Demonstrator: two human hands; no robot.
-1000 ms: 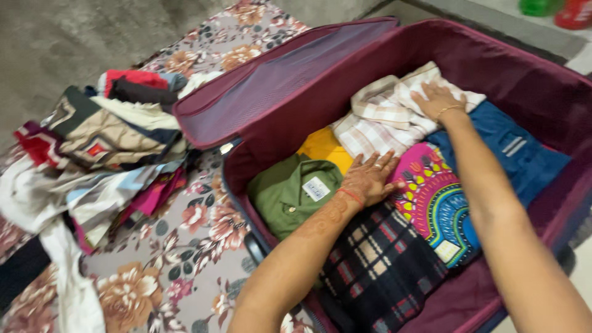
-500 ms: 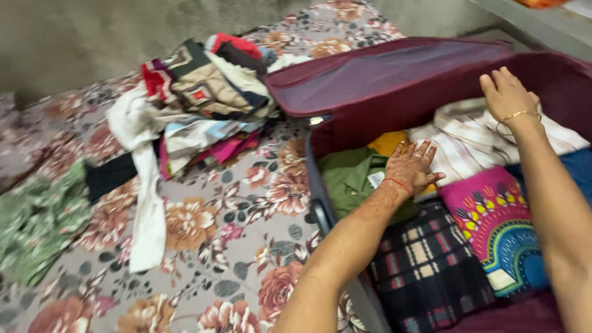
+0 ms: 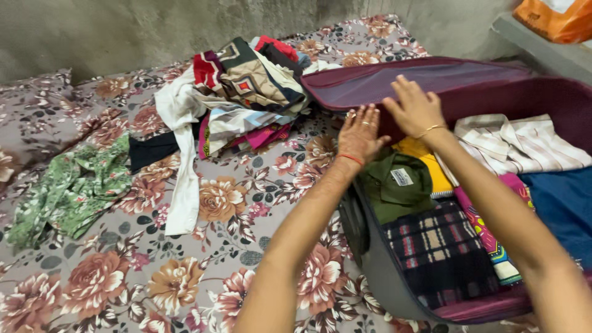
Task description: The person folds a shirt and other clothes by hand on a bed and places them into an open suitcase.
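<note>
**Maroon suitcase, both hands at its near wall**

Bare and flat, my left hand (image 3: 359, 132) hovers with fingers spread over the suitcase (image 3: 493, 92) edge, holding nothing; a red thread circles the wrist and rings show on the fingers. My right hand (image 3: 414, 108) is just beside it, also spread wide and holding nothing, a thin gold bangle at the wrist, its fingers over the suitcase lid (image 3: 425, 77), which lies folded back. I cannot tell whether either hand touches the fabric.

Just under the hands, inside the case, lies a green shirt (image 3: 394, 191) with a yellow garment (image 3: 425, 161) beside it. Below the shirt sits a dark plaid cloth (image 3: 441, 246). Right of these are a pink patterned cloth (image 3: 487, 231), a striped white shirt (image 3: 518, 145) and a blue garment (image 3: 564, 203).

The case rests on a floral bedsheet (image 3: 203, 271). Left of the lid, touching it, is a heap of mixed clothes (image 3: 240, 92), with a white cloth (image 3: 185, 179) trailing from it. A green floral garment (image 3: 74, 185) lies well apart at the left. An orange bag (image 3: 552, 18) sits on a ledge at the top right.
</note>
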